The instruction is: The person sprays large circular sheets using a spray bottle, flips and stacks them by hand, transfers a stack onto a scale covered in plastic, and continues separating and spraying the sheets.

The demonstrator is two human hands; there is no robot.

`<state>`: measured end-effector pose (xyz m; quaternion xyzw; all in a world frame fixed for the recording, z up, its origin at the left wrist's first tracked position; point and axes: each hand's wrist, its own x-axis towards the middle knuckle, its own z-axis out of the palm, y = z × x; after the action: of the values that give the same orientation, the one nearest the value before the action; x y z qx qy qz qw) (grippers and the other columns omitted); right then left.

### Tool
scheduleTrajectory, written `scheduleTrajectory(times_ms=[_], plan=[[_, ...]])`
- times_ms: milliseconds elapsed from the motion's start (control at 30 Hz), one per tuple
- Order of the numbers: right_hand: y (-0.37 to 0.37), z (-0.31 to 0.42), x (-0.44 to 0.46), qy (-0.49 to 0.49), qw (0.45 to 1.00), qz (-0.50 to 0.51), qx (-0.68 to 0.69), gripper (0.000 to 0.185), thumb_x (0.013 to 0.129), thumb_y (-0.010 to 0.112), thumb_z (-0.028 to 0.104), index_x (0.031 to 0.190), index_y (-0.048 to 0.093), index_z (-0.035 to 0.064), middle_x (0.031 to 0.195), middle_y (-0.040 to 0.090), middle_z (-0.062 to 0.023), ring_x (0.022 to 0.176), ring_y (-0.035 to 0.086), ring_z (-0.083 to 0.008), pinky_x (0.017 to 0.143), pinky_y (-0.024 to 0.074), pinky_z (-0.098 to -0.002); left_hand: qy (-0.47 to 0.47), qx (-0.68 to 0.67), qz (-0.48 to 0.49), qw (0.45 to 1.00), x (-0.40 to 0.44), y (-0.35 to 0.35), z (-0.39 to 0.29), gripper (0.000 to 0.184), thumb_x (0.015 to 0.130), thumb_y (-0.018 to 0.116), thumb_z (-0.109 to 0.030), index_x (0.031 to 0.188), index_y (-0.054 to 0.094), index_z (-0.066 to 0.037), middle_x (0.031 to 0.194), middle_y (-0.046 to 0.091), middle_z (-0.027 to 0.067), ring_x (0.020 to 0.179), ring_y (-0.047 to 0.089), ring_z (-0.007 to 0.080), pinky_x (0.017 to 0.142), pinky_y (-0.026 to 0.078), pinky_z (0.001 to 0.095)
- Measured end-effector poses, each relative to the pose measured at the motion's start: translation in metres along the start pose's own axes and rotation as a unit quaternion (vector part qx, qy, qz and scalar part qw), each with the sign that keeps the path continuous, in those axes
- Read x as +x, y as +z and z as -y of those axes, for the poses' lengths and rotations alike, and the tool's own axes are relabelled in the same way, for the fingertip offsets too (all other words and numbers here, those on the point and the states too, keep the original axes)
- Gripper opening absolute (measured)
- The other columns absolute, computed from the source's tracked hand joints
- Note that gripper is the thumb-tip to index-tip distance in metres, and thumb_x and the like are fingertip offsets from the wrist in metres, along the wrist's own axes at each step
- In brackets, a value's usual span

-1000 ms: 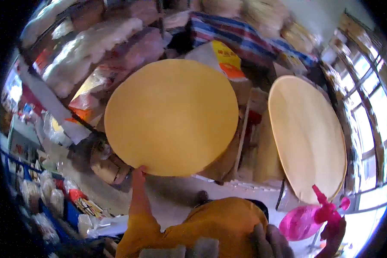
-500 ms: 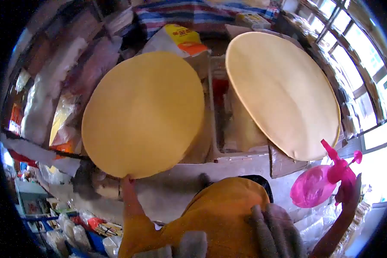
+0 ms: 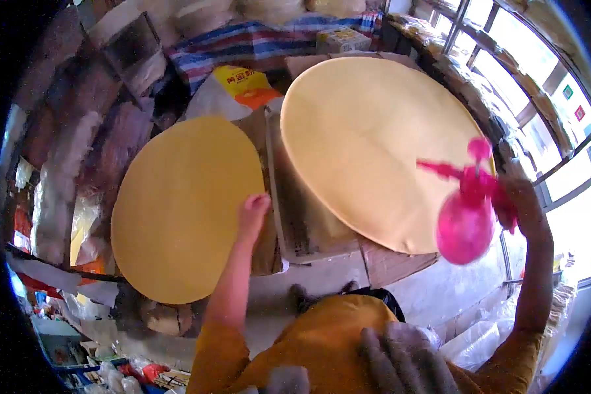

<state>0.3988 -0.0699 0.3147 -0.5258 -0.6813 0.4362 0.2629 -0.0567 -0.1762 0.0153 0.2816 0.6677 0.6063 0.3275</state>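
A pink spray bottle point(image 3: 466, 226) is in my right hand point(image 3: 515, 203), raised over the lower right part of a large pale round sheet point(image 3: 374, 138); its nozzle points left. My left hand point(image 3: 256, 205) is at the right edge of a second, yellower round sheet point(image 3: 184, 210), its fingers curled; whether anything is between them is too small to tell. The yellow sheet lies to the left of the pale one, and both rest on boxes, the pale one with a raised rim.
A yellow, orange and white bag point(image 3: 240, 85) lies behind the sheets, before striped cloth point(image 3: 243, 46) and a small carton point(image 3: 343, 41). Shelves of wrapped goods stand left. Windows are on the right. Clear plastic bags point(image 3: 476, 345) sit at lower right.
The view has swung right. My left hand has left the yellow sheet's lower edge and moved up to its right edge. My right hand has raised the spray bottle over the pale sheet.
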Motion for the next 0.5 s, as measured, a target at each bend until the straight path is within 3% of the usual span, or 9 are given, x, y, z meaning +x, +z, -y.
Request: scheduleTrajectory(times_ms=[67,100,167,200,267,300,400,433,500], plan=[[-0.009,0.018,0.026,0.012,0.996,-0.058,0.063,0.037,0.084,0.044,0.040,0.071,0.050,0.0058,0.052,0.045,-0.0018,0.038,0.041,-0.0114,0.035,0.0328,-0.0254,-0.054,0.009,-0.002,0.998,0.009,0.063,-0.037,0.027,0.075,0.060,-0.027,0.080,0.059,0.000,0.076,0.060,0.0065,0.069,0.057,0.0151,0.062,0.045,0.0287],[-0.020,0.019,0.038,-0.015,0.995,-0.034,0.090,0.038,0.084,0.043,0.042,0.073,0.049,0.0066,0.051,0.042,-0.0014,0.037,0.040,-0.0120,0.035,0.0328,-0.0260,-0.026,0.134,-0.010,0.991,0.019,0.080,-0.044,0.033,0.075,0.058,-0.032,0.077,0.058,0.000,0.073,0.060,0.0098,0.068,0.058,0.0190,0.061,0.045,0.0316],[-0.033,0.013,0.060,-0.017,0.974,-0.154,0.163,0.038,0.084,0.043,0.044,0.072,0.049,0.0082,0.049,0.040,-0.0003,0.036,0.036,-0.0115,0.034,0.0292,-0.0263,0.052,0.349,-0.035,0.935,0.038,0.101,-0.036,0.043,0.075,0.052,-0.041,0.071,0.056,0.001,0.069,0.059,0.0180,0.070,0.058,0.0296,0.063,0.044,0.0382],[-0.042,0.009,0.066,-0.030,0.958,-0.208,0.193,0.038,0.083,0.043,0.045,0.072,0.049,0.0089,0.048,0.039,0.0001,0.035,0.035,-0.0111,0.033,0.0279,-0.0264,0.046,0.354,-0.033,0.934,0.043,0.106,-0.036,0.042,0.075,0.052,-0.040,0.071,0.056,0.002,0.069,0.059,0.0184,0.071,0.058,0.0307,0.063,0.043,0.0385],[-0.069,0.000,0.066,-0.012,0.934,-0.206,0.291,0.036,0.083,0.045,0.044,0.073,0.050,0.0101,0.047,0.038,0.0009,0.035,0.033,-0.0105,0.033,0.0260,-0.0265,0.031,0.362,-0.026,0.931,0.050,0.109,-0.035,0.041,0.075,0.052,-0.038,0.071,0.056,0.003,0.070,0.059,0.0190,0.072,0.057,0.0328,0.063,0.043,0.0392],[-0.085,-0.011,0.064,-0.030,0.923,-0.211,0.319,0.034,0.083,0.045,0.043,0.074,0.051,0.0106,0.047,0.037,0.0017,0.035,0.033,-0.0096,0.033,0.0251,-0.0249,0.079,0.347,-0.010,0.934,0.054,0.106,-0.028,0.038,0.077,0.052,-0.036,0.071,0.055,0.002,0.065,0.058,0.0148,0.064,0.057,0.0268,0.058,0.044,0.0359],[-0.117,-0.037,0.037,-0.040,0.915,-0.276,0.291,0.033,0.083,0.049,0.042,0.069,0.050,0.0122,0.047,0.037,0.0039,0.035,0.031,-0.0061,0.031,0.0255,-0.0214,-0.042,0.095,0.084,0.991,0.062,0.093,-0.011,0.035,0.080,0.051,-0.032,0.070,0.055,0.001,0.058,0.054,0.0076,0.054,0.053,0.0176,0.049,0.042,0.0308],[-0.127,-0.055,0.026,-0.059,0.920,-0.333,0.197,0.033,0.083,0.048,0.042,0.068,0.049,0.0128,0.046,0.037,0.0041,0.034,0.031,-0.0057,0.030,0.0253,-0.0212,-0.031,0.070,0.092,0.993,0.065,0.091,0.000,0.031,0.082,0.048,-0.028,0.069,0.053,-0.001,0.055,0.049,0.0021,0.049,0.047,0.0108,0.043,0.039,0.0263],[-0.135,-0.073,-0.002,-0.015,0.925,-0.355,0.136,0.035,0.083,0.047,0.043,0.065,0.048,0.0137,0.044,0.036,0.0043,0.032,0.030,-0.0054,0.029,0.0248,-0.0208,0.002,0.099,0.075,0.992,0.059,0.091,0.000,0.031,0.082,0.047,-0.028,0.068,0.052,-0.001,0.055,0.049,0.0017,0.048,0.047,0.0114,0.043,0.039,0.0267]])
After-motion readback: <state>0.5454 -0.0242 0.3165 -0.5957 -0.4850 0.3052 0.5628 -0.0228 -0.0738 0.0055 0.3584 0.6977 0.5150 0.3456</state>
